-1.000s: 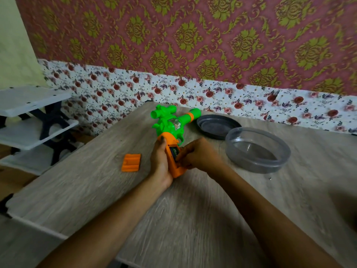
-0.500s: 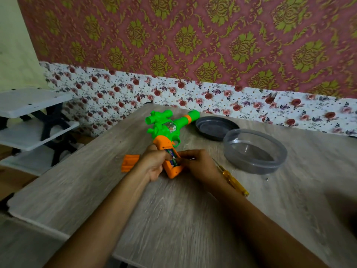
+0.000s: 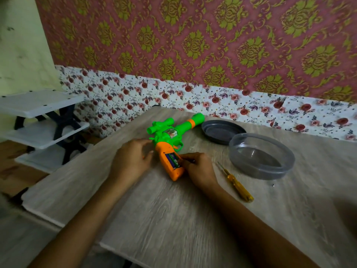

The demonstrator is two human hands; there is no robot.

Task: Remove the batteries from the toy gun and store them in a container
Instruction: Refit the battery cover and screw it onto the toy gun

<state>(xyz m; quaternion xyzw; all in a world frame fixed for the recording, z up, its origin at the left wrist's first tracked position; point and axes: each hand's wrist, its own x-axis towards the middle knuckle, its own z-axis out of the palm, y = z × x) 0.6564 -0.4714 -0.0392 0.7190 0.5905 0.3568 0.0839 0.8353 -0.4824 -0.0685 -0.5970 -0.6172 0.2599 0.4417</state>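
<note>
Head view: toy gun point(image 3: 170, 138) lies mid-table, green body, orange grip, battery bay open with batteries point(image 3: 173, 159) inside. Your right hand point(image 3: 199, 169) pinches at the bay; left hand point(image 3: 133, 159) rests loosely open beside the grip. Screwdriver point(image 3: 236, 183), clear container point(image 3: 261, 155), dark lid point(image 3: 222, 129) sit right.

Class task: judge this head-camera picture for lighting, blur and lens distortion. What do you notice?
Head view: dim, soft room light; the left hand and the near forearms are smeared by motion blur; the toy gun and screwdriver stay fairly sharp; the wide lens bows the table edges.
</note>
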